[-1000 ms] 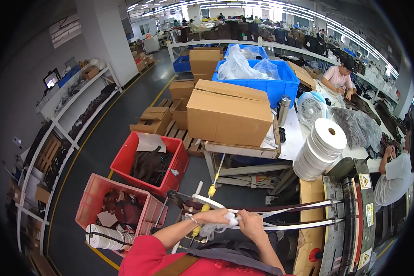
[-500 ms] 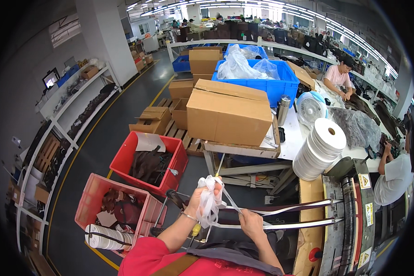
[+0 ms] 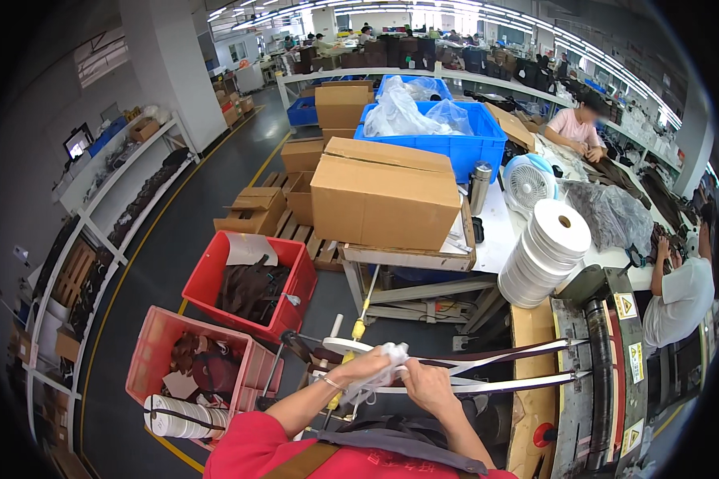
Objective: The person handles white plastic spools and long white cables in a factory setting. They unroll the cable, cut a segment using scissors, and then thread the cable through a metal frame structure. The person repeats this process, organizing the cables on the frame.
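Hands, seemingly on white tape

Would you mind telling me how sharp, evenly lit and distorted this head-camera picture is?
Head view: strong fisheye bending, black corners; even overhead light, soft shadows; cardboard box crisp; left hand and right hand on the white tape slightly soft; one distant face blurred.

Crates left of tape stack

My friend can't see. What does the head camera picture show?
A person's left hand and right hand pinch white tape that stretches to a machine. Nearby are stacked tape rolls, a cardboard box and red crates.
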The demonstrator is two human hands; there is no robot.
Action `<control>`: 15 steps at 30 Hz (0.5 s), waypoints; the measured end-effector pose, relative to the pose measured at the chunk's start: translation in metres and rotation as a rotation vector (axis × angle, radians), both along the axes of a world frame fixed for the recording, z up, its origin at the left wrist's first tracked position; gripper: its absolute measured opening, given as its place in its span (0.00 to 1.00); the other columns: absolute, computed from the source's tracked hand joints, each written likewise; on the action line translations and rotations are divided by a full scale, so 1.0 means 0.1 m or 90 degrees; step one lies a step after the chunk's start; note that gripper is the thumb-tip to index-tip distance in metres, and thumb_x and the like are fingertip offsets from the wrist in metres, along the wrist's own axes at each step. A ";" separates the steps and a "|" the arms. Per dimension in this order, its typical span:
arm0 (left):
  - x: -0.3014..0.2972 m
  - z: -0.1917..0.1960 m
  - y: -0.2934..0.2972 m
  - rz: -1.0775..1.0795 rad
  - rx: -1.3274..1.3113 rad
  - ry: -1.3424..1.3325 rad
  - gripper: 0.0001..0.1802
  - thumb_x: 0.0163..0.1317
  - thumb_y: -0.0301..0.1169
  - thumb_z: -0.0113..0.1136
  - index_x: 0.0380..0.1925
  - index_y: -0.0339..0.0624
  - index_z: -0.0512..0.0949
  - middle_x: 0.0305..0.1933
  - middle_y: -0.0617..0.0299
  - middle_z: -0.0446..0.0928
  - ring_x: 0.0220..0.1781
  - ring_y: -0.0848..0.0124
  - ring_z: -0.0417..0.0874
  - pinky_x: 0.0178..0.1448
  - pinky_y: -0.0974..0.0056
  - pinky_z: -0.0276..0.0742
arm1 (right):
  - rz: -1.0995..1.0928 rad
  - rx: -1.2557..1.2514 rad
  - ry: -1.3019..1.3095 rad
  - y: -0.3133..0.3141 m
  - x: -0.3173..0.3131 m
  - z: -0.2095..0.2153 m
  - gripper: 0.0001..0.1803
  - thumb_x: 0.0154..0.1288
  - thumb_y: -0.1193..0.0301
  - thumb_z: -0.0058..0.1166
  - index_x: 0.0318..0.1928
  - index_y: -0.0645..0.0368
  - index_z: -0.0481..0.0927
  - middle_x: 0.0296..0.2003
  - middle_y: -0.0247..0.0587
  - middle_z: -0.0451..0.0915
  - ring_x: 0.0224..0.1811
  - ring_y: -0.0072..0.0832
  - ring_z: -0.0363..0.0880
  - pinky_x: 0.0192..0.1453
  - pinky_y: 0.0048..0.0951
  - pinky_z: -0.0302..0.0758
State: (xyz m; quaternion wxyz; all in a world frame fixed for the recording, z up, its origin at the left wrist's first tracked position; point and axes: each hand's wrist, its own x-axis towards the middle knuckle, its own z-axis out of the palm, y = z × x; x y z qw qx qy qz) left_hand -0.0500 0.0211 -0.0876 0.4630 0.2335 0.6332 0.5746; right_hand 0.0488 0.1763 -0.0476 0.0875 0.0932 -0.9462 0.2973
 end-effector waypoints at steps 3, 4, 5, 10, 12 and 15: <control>0.02 0.07 -0.05 -0.080 0.023 0.089 0.11 0.54 0.34 0.52 0.29 0.37 0.76 0.20 0.71 0.70 0.21 0.83 0.66 0.25 0.74 0.63 | -0.011 0.000 -0.014 0.04 0.00 -0.04 0.09 0.58 0.65 0.47 0.32 0.58 0.68 0.19 0.46 0.75 0.23 0.42 0.76 0.27 0.41 0.69; 0.02 -0.13 -0.08 -0.124 0.075 0.070 0.10 0.51 0.33 0.55 0.28 0.37 0.76 0.22 0.71 0.70 0.22 0.84 0.66 0.24 0.74 0.62 | -0.010 -0.005 -0.033 0.05 0.00 -0.06 0.10 0.58 0.65 0.48 0.32 0.58 0.68 0.19 0.46 0.76 0.24 0.42 0.76 0.28 0.41 0.70; 0.02 -0.10 -0.09 -0.121 0.066 0.063 0.10 0.50 0.32 0.55 0.30 0.36 0.76 0.22 0.69 0.71 0.22 0.83 0.67 0.25 0.74 0.64 | -0.011 -0.009 -0.051 0.07 0.00 -0.07 0.11 0.58 0.64 0.48 0.33 0.58 0.69 0.20 0.46 0.76 0.24 0.42 0.77 0.29 0.41 0.70; 0.01 0.14 -0.37 0.184 0.285 -0.364 0.10 0.52 0.34 0.54 0.29 0.38 0.73 0.22 0.60 0.74 0.21 0.71 0.74 0.32 0.69 0.72 | -0.054 -0.064 0.059 0.12 0.01 -0.20 0.14 0.57 0.60 0.51 0.35 0.57 0.70 0.20 0.46 0.76 0.25 0.41 0.77 0.29 0.39 0.72; -0.03 0.14 -0.39 0.219 0.485 -0.364 0.14 0.56 0.36 0.49 0.35 0.37 0.73 0.25 0.54 0.75 0.27 0.63 0.78 0.37 0.61 0.75 | -0.087 -0.058 0.091 0.10 -0.01 -0.29 0.12 0.59 0.61 0.49 0.35 0.57 0.70 0.21 0.45 0.76 0.25 0.41 0.77 0.29 0.39 0.72; -0.07 0.24 -0.27 0.391 0.602 -0.399 0.14 0.58 0.36 0.47 0.38 0.37 0.72 0.38 0.48 0.76 0.39 0.57 0.78 0.48 0.52 0.73 | -0.087 -0.031 0.050 0.09 0.02 -0.31 0.11 0.60 0.63 0.47 0.37 0.58 0.71 0.24 0.45 0.77 0.26 0.42 0.77 0.30 0.39 0.72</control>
